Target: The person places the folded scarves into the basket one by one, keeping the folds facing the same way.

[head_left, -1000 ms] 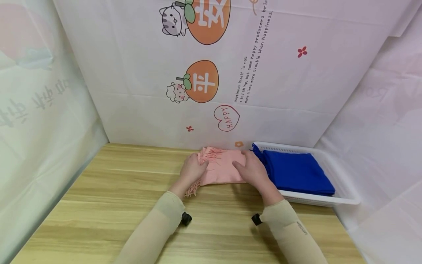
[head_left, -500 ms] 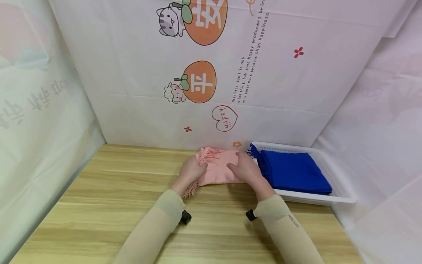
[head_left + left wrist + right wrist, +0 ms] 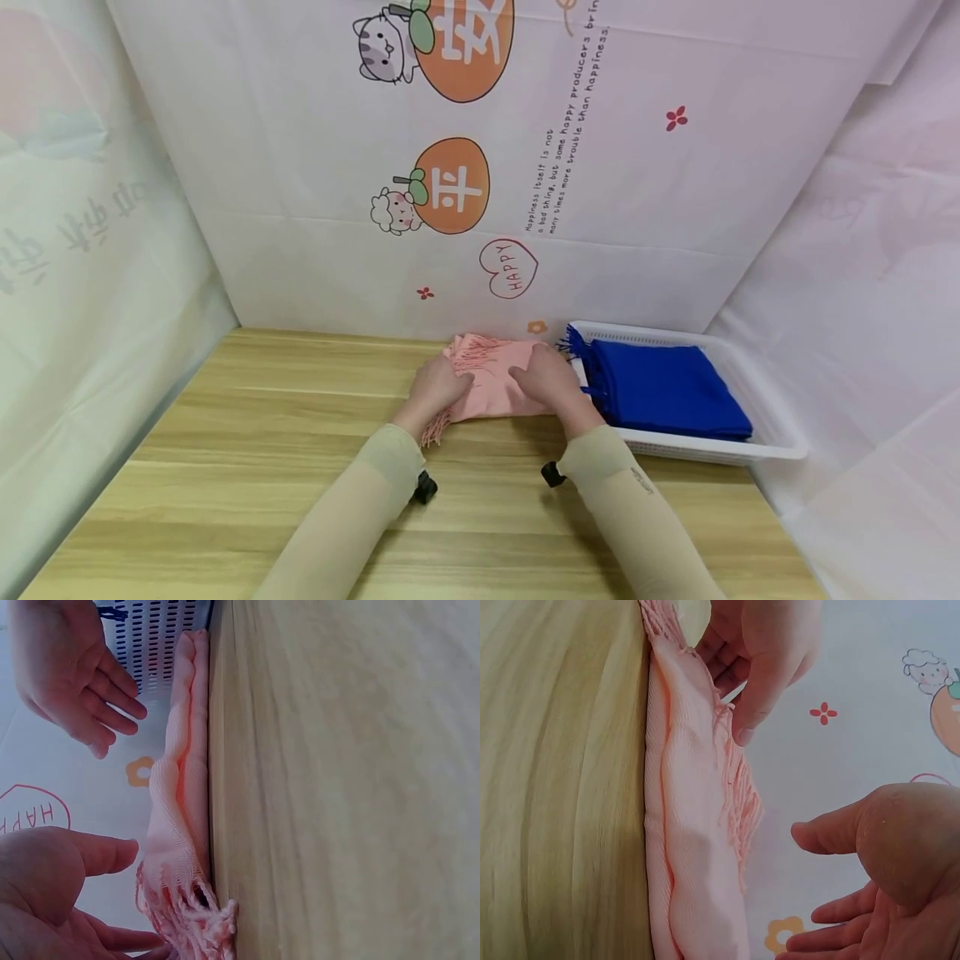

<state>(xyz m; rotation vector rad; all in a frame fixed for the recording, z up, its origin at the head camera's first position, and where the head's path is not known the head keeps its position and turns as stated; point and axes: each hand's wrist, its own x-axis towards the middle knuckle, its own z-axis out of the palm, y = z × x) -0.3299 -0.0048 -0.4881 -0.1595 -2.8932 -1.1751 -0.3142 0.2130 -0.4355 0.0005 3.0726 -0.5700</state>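
Note:
A folded pink scarf (image 3: 493,393) with fringe lies flat on the wooden table, against the back wall. My left hand (image 3: 438,387) is at its fringed left end, thumb over the top and fingers along the side; in the left wrist view those fingers look straight or relaxed beside the fringe (image 3: 191,922). Over the scarf's right part is my right hand (image 3: 552,379). The right wrist view shows this right hand (image 3: 900,862) with thumb and fingers spread, apart from the cloth and gripping nothing.
To the right stands a white perforated basket (image 3: 776,450) holding a folded blue scarf (image 3: 667,387), its blue fringe hanging over the left rim. A printed white sheet (image 3: 315,250) rises behind the wooden table (image 3: 247,467), and pale sheets flank both sides.
My right hand has moved left over the pink scarf, away from the basket, uncovering more of the basket's left side. My left hand and the scarf stay nearly still. The view shifts slightly.

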